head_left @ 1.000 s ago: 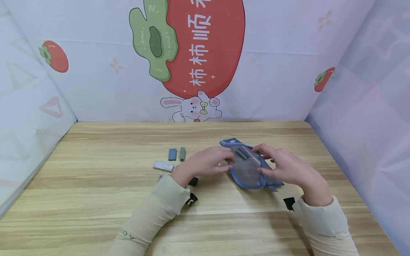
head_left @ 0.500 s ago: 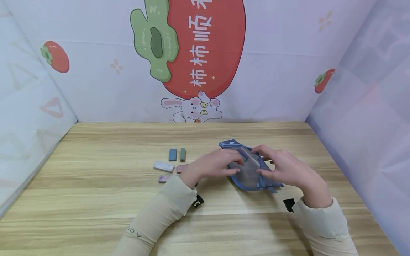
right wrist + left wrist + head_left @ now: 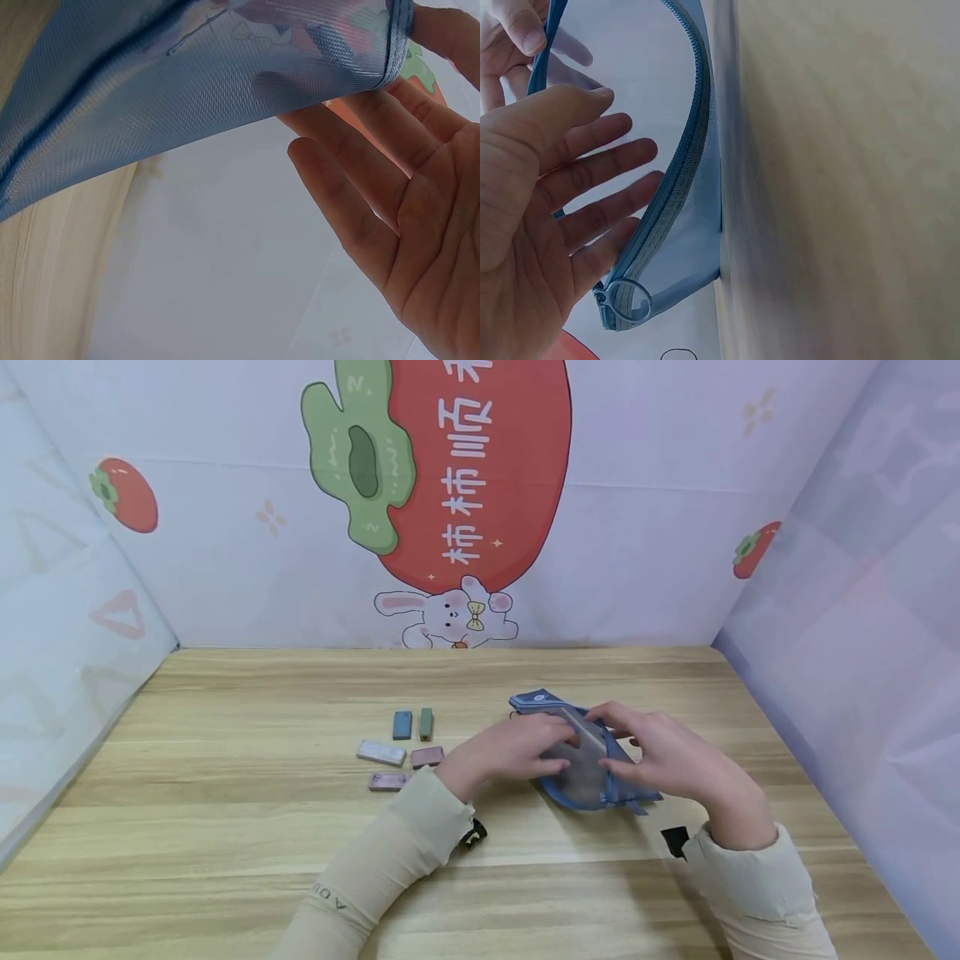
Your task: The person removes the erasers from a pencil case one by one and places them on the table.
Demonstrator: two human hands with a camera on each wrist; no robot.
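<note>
A blue mesh zip pouch (image 3: 588,785) stands tilted on the table, its zipper with a ring pull (image 3: 628,300) facing my left hand. My right hand (image 3: 667,752) pinches the pouch's edge, thumb on one side and fingers (image 3: 352,150) behind the mesh. At the pouch's other side is my left hand (image 3: 517,747). Its fingers (image 3: 600,169) are spread and loosely bent by the zipped edge, with nothing seen between them. Whether they touch the mesh I cannot tell. Part of the pouch is hidden behind this hand.
Left of the pouch lie several small blocks: blue (image 3: 402,725), green (image 3: 426,724), white (image 3: 382,752), mauve (image 3: 427,757) and pinkish purple (image 3: 387,782). Printed cloth walls (image 3: 637,568) close off the back and sides of the wooden table (image 3: 262,860).
My left hand has shifted right over the pouch, covering the small green and purple pieces seen there earlier. The mauve and pinkish blocks have come into view. My right hand stays put.
</note>
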